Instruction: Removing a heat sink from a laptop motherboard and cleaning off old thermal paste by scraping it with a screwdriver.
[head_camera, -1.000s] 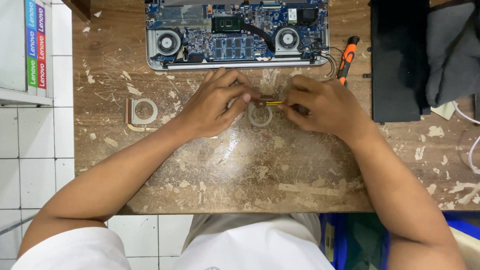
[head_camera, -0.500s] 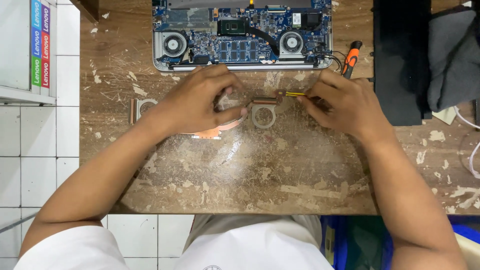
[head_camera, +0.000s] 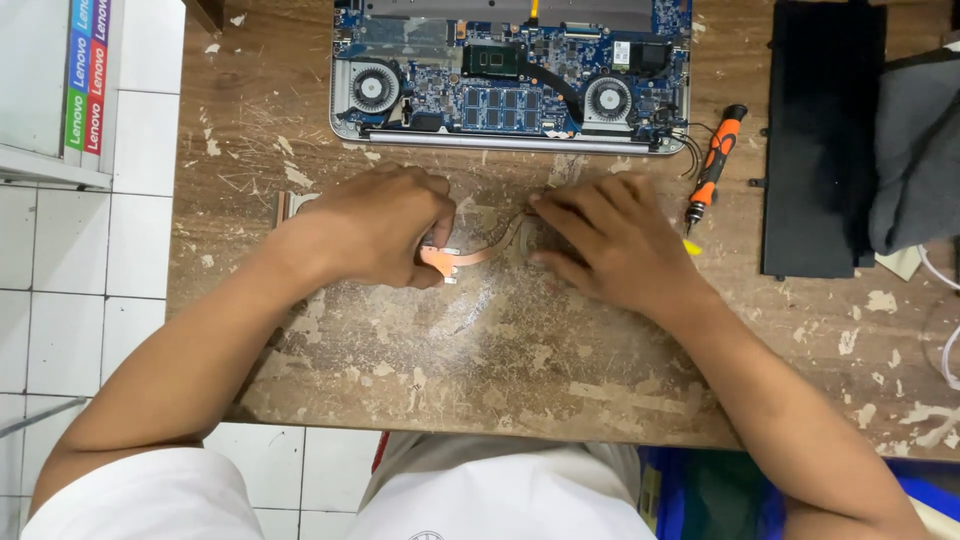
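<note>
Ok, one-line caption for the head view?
Two hands, left and right, hold a curved copper heat pipe on a worn wooden table.

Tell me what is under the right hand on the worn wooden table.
The right hand lies flat on the worn wooden table, covering one end of a thin copper-coloured metal strip; the left hand pinches the other. A yellow tip peeks out; the rest is hidden.
</note>
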